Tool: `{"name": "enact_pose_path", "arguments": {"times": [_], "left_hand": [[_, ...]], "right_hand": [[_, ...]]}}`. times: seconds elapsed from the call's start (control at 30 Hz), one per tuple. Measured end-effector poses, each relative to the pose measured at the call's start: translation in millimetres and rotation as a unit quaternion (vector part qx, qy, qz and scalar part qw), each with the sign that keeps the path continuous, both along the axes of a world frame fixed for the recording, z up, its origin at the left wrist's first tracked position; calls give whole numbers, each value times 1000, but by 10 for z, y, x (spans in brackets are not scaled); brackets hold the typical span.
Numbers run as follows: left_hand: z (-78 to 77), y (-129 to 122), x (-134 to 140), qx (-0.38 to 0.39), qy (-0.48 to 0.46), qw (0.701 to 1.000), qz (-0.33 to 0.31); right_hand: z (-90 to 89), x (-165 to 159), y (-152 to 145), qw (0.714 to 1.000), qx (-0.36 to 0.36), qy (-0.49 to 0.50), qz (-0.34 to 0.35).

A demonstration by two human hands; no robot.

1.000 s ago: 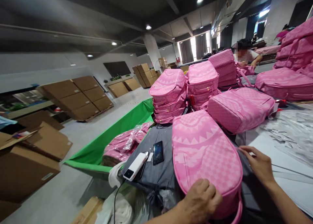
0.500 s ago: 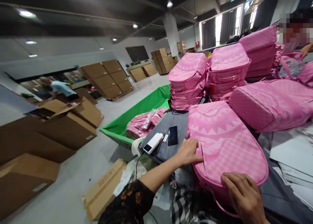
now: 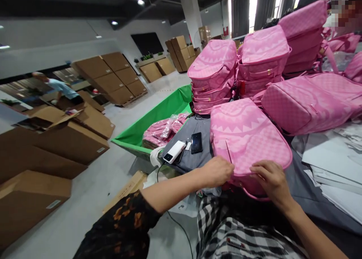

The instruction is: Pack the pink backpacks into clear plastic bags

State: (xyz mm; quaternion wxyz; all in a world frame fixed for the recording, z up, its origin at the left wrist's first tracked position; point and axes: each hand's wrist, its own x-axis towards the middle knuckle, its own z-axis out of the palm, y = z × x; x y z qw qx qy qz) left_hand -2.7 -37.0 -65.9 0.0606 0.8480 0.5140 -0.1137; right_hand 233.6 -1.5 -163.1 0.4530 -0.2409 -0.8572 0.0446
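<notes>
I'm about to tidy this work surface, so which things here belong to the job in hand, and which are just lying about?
Belongs to the job:
- nearest pink checkerboard backpack, being handled
- matching backpack stacks behind it, probably

Just lying about, it seems:
- black smartphone
- white power-bank-like device

Pink rounded backpack (image 3: 250, 132), right of centre: smooth synthetic-looking material, soft sheen. Black rectangular phone (image 3: 197, 143), centre: glossy face. White flat sheets (image 3: 329, 157), right: smooth paper. Brown boxy carton (image 3: 31, 195), lower left: matt cardboard.
</notes>
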Motion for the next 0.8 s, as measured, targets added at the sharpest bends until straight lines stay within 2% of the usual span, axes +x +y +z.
{"name": "enact_pose_path", "arguments": {"times": [0.07,0.13,0.2,0.23,0.3,0.37,0.43,0.5,0.57,0.73,0.8], "left_hand": [[-4,-134,-18,58,6,998,-28],[-60,-266,-5,173,-13,985,-9],[-213,-385,105,264,-71,961,-40],[-329,-431,212,274,-100,954,-74],[-605,-473,520,225,-129,959,-111],[-858,-431,890,139,-114,982,-57],[-1009,-320,1219,59,-95,994,-5],[-1043,-190,1434,17,-94,995,17],[-1006,-94,1526,12,-101,994,34],[-941,-82,1539,20,-105,994,4],[-948,-110,1565,21,-108,994,14]], "right_hand": [[27,51,105,998,-54,19,39],[23,257,175,990,-98,91,31],[-74,551,183,979,-101,162,-66],[-168,687,161,975,-88,165,-118],[-429,860,78,981,-77,89,-156],[-723,866,-19,988,-92,3,-128],[-962,764,-81,984,-121,-7,-134],[-1093,659,-86,972,-150,21,-179],[-1121,623,-51,962,-174,46,-207],[-1049,755,-1,970,-152,50,-186],[-1051,778,4,972,-138,28,-187]]}}
